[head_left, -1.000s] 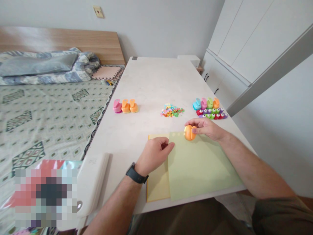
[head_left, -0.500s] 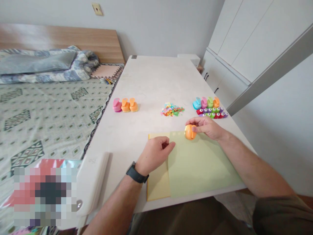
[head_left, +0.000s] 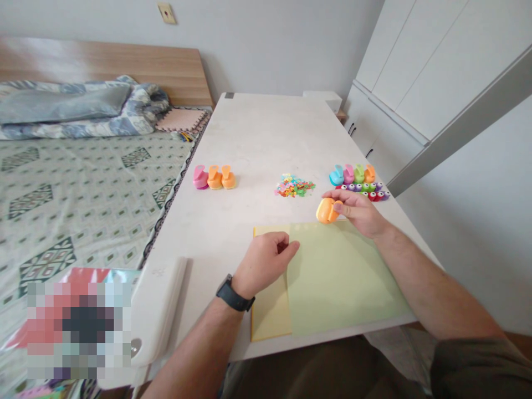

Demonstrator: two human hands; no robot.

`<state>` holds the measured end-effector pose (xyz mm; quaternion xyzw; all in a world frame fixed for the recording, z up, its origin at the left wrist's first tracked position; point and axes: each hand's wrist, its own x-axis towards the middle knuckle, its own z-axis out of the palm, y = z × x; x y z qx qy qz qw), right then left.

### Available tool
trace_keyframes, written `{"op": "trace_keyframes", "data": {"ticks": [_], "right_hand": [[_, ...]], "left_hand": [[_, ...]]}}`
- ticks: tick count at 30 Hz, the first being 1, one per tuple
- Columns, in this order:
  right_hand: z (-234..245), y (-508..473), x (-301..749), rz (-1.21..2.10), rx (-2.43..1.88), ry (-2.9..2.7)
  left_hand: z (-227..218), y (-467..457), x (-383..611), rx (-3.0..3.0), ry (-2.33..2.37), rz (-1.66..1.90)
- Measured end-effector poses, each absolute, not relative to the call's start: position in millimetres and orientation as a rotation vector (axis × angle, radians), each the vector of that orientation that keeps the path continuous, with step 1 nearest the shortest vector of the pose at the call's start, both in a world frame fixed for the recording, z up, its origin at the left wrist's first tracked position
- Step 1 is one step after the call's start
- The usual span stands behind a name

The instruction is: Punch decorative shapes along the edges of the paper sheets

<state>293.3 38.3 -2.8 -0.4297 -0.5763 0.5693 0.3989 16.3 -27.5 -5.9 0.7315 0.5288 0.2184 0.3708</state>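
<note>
My right hand (head_left: 359, 213) grips an orange craft punch (head_left: 327, 210) between thumb and fingers, just beyond the far edge of a pale green paper sheet (head_left: 344, 277). Loosely fisted, my left hand (head_left: 268, 260) rests over the sheet's left edge, and its thumb tip overlaps the green paper. No object shows inside its curled fingers. Beneath the green sheet, a yellow sheet (head_left: 270, 316) sticks out on the left. A pile of small colourful paper cutouts (head_left: 296, 187) lies on the table beyond both hands.
Three punches (head_left: 214, 177) stand on the left of the white table (head_left: 266, 133). Several coloured punches (head_left: 352, 174) and small punches (head_left: 376, 195) line the right side, partly behind my right hand. A long white device (head_left: 160, 310) lies at the near left. A bed (head_left: 95, 194) adjoins the table.
My right hand has moved the orange punch away from the green sheet's far edge, slightly right and farther from me. My left hand has stayed in place.
</note>
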Motion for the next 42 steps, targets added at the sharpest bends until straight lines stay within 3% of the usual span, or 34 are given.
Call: {"op": "trace_keyframes", "data": {"ticks": [6, 17, 24, 32, 37, 42], "right_hand": [[-9, 42, 295, 1.215, -1.143, -1.367], [-19, 48, 298, 1.137, -1.133, -1.293], [-10, 44, 296, 1.271, -1.137, -1.277], [4, 42, 288, 1.706, -1.264, -1.437], [0, 61, 273, 1.378, -1.222, -1.346], [-1, 72, 268, 1.364, -1.218, -1.251]], "left_hand": [[-7, -27, 16, 1.873, 1.356, 0.55], [-3, -27, 17, 1.907, 1.314, 0.532], [6, -30, 17, 1.989, 1.115, 0.52], [5, -32, 18, 2.038, 0.976, 0.483], [1, -31, 18, 2.072, 0.981, 0.465], [1, -31, 18, 2.07, 0.998, 0.463]]}}
